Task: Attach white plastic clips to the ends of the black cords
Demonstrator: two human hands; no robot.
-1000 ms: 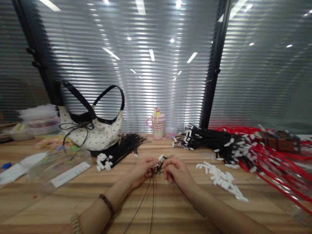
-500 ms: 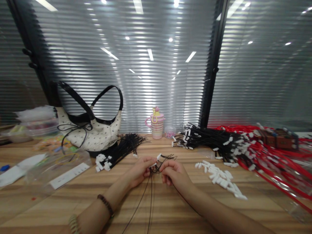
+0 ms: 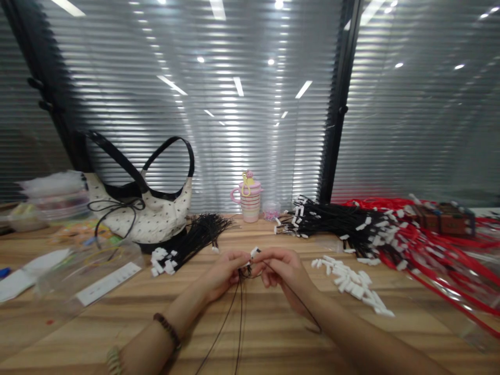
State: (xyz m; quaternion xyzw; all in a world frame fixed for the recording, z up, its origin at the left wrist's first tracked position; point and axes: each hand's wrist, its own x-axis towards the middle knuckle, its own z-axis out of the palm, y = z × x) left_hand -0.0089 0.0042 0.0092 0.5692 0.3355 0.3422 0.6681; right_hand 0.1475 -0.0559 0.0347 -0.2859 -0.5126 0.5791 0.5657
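My left hand (image 3: 226, 275) is closed, thumb and fingertips pinching black cords with a small white plastic piece (image 3: 255, 252) among them. Two thin black cords (image 3: 239, 323) hang from that pinch toward the near edge of the table. Close beside it, my right hand (image 3: 287, 268) is also closed, its fingertips pressed on a black cord (image 3: 295, 293) that trails across the palm side to the wrist. Both sets of fingertips nearly meet by the white piece, so they partly hide how the cords run there.
Loose white pieces (image 3: 353, 284) lie to the right, below a bundle of black cords (image 3: 332, 217) and red cords (image 3: 441, 255). Left are another black bundle (image 3: 203, 234), a dotted handbag (image 3: 164, 216) and a clear plastic bag (image 3: 58, 278). A pink striped cup (image 3: 250, 204) stands behind.
My right hand has moved in against my left fingertips, covering the cord loops seen between the hands. Its trailing cord now shows along the hand to the wrist. My left hand stays nearly still.
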